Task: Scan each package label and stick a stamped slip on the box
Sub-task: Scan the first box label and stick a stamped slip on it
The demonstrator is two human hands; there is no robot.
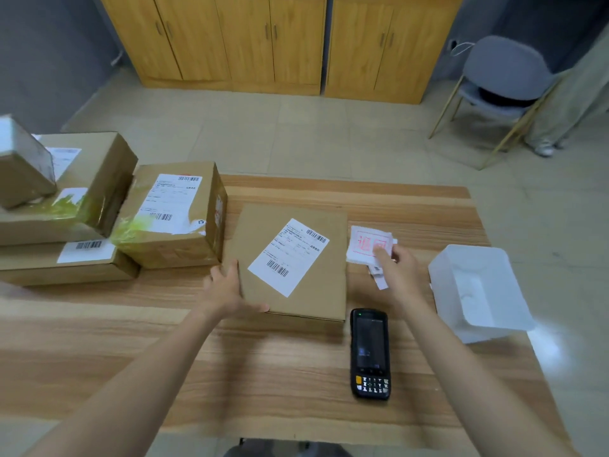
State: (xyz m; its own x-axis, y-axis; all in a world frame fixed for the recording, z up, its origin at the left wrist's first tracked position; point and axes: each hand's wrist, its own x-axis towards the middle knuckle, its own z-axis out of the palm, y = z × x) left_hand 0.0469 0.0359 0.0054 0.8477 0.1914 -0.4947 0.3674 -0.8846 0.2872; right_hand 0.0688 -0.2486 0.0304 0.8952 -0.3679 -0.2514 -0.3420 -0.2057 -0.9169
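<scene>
Brown cardboard box (324, 291): on wooden table (263, 374)
Left hand (227, 288): flat against its corner
Right hand (397, 268): pinching red-stamped white slip (365, 245)

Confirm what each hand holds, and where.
Right hand pinches the stamped slip by its near edge. Left hand only braces the box at its near-left corner.

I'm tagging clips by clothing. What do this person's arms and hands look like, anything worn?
Both forearms are bare, no sleeves in view. The left hand and right hand wear no gloves; no watch, ring or bracelet shows.
</scene>
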